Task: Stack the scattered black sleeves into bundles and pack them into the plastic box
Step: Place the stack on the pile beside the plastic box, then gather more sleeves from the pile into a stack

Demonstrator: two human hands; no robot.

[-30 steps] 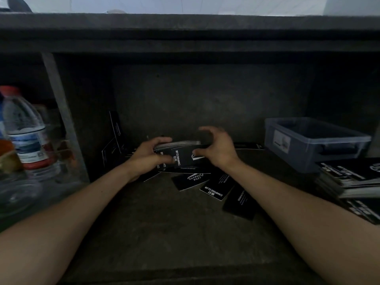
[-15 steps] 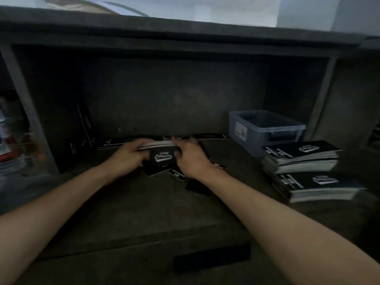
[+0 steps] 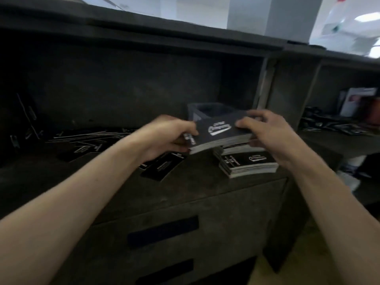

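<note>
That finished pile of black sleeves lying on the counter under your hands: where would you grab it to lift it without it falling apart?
Probably by its two short ends, one hand from each side, as the left hand and right hand hold the bundle. The resting stack is loose flat sleeves, so squeezing the ends with fingers underneath should keep the layers square.

The bundle of sleeves [image 3: 220, 133] looks like card or stiff paper, matt black on its face with pale print and a pale, layered edge. The stacked bundles [image 3: 247, 165] just below it share that black face and pale paper edge. The loose sleeves [image 3: 162, 165] to the left of the bundle show a slightly shinier black. The shelf [image 3: 195, 182] beneath is dull, dark and rough-looking. The plastic box [image 3: 207, 110] behind the bundle appears smooth and translucent.
</note>
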